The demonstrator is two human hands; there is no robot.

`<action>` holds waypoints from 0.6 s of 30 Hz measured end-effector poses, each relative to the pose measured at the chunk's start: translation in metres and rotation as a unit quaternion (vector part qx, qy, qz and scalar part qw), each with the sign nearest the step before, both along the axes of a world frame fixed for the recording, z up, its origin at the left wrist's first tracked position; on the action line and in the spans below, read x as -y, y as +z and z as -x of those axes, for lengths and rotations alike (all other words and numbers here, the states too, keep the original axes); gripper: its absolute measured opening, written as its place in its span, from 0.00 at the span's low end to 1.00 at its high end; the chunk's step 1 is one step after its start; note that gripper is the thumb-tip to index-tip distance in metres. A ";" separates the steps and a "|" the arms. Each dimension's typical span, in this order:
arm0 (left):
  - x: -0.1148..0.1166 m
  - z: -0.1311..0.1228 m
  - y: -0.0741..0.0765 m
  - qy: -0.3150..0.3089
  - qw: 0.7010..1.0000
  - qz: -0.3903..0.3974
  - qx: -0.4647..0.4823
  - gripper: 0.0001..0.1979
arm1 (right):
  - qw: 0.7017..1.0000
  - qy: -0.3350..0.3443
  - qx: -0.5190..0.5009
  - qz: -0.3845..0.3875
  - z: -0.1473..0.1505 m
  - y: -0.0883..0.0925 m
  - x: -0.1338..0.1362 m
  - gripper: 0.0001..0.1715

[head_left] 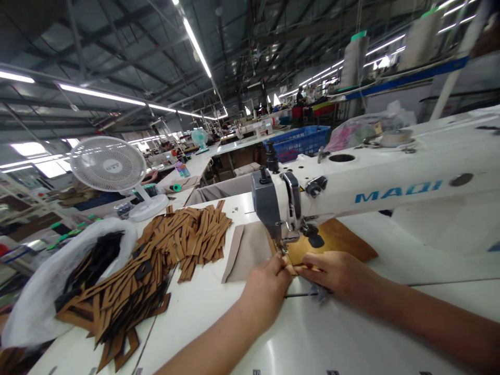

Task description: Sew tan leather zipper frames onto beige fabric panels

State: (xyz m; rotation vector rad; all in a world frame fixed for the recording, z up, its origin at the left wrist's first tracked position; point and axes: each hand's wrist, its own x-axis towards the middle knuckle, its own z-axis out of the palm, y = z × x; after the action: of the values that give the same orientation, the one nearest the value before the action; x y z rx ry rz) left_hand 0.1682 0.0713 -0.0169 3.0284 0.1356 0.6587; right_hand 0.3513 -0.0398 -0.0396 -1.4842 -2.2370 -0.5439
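Observation:
At the white sewing machine [390,187], a brown leather-like piece [344,237] lies under the head, with a beige fabric piece [250,250] along its left side. My left hand [265,286] has its thumb and fingertips pressed together on the edge of the work, just in front of the presser foot [282,249]. Close by on the right, my right hand [338,273] pinches the near edge of the brown piece, fingers bent. A small grey scrap [320,292] shows below the right fingers. The fingertips partly cover the seam area.
Left of the machine, many cut brown strips [183,234] are heaped on the white table [203,323], beside a white plastic bag [39,291] of dark pieces. Behind them stands a white fan [109,164]. A blue crate [300,140] sits beyond the machine.

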 end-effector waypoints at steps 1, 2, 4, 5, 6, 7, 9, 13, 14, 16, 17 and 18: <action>-0.001 0.000 0.000 -0.007 1.000 -0.018 -0.012 0.10 | 1.000 0.004 0.005 -0.003 0.000 -0.001 0.000 0.28; -0.001 0.001 0.001 -0.012 0.999 -0.035 -0.027 0.11 | 1.000 0.007 0.007 -0.005 0.000 -0.002 -0.001 0.28; -0.001 0.002 0.003 -0.016 0.997 -0.063 -0.051 0.13 | 1.000 0.013 0.006 -0.013 0.000 -0.002 -0.002 0.27; -0.001 0.002 0.004 -0.016 0.996 -0.075 -0.056 0.14 | 1.000 0.013 0.003 -0.017 0.000 -0.002 -0.002 0.27; 0.000 0.002 0.005 -0.017 0.995 -0.084 -0.059 0.14 | 1.000 0.013 -0.001 -0.018 0.000 -0.001 -0.002 0.26; 0.001 0.002 0.005 -0.017 0.994 -0.090 -0.059 0.14 | 1.000 0.013 -0.006 -0.015 0.000 -0.001 -0.003 0.25; 0.001 0.002 0.004 -0.017 0.994 -0.090 -0.055 0.14 | 1.000 0.011 -0.009 -0.001 0.001 0.000 -0.003 0.24; 0.001 0.002 0.001 -0.013 0.995 -0.077 -0.055 0.14 | 1.000 0.023 0.006 0.002 0.000 0.003 -0.005 0.20; 0.000 0.002 0.001 -0.012 0.996 -0.075 -0.055 0.13 | 0.999 0.030 0.007 -0.007 0.000 0.003 -0.006 0.20; -0.002 0.001 0.001 -0.006 0.996 -0.070 -0.053 0.13 | 0.999 0.041 0.003 -0.025 -0.001 0.004 -0.008 0.21; -0.003 0.001 0.001 -0.003 0.996 -0.065 -0.055 0.13 | 0.999 0.043 0.002 -0.031 -0.002 0.005 -0.009 0.21; -0.004 0.000 0.001 0.000 0.997 -0.059 -0.058 0.13 | 0.999 0.044 0.001 -0.033 -0.002 0.006 -0.011 0.21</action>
State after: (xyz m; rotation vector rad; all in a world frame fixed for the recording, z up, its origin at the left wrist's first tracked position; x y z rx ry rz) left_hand 0.1682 0.0751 -0.0161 3.1807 0.1049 0.5069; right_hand 0.3534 -0.0293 -0.0339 -1.3471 -2.2518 -0.5854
